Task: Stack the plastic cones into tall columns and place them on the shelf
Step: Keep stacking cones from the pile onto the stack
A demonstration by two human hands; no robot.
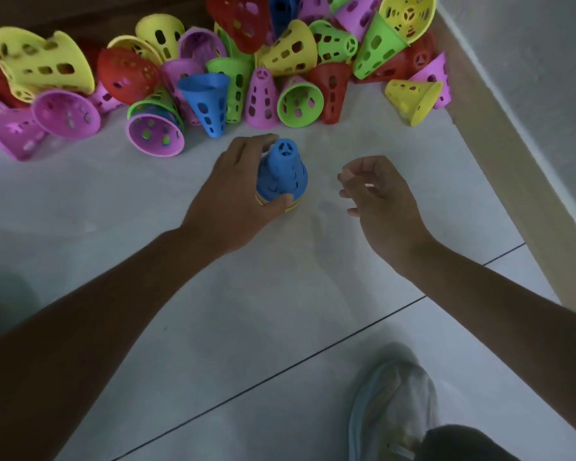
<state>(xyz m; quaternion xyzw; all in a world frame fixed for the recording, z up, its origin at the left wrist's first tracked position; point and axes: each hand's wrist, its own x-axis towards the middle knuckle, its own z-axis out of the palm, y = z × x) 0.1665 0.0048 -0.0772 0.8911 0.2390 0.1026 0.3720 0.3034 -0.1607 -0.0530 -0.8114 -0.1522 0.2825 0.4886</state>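
Nearest to me a shoe [393,404] stands on the tiled floor [213,311], on my side of the stack [280,176], which I take as my landmark. The stack is a short column of nested cones, blue on top with yellow and red rims showing at its base, standing upright on the floor.

My left hand [236,197] grips the stack from its left side, fingers curled behind the upper part and thumb pressed across the lower front. My right hand [376,194] hovers just to the right of the stack, apart from it, fingers loosely curled and holding nothing.

I judge these cones to be light, thin-walled plastic, stiff enough to keep their shape yet easy to flex at the wide rim, and perforated with holes. Nested, they probably wedge together by friction, so the column should lift as one piece if gripped low, near the bottom rims; a pinch at the narrow top could pull off only the top cone. The smooth plastic may slip, so a wrapping hold seems safer.

Beyond the stack lies the pile of loose cones [213,71], purple, green, yellow, red and blue, most tipped on their sides. A loose blue cone [208,101] stands narrow end down behind and left of the stack. Right of the pile a wall [529,94] runs away. I see no shelf.
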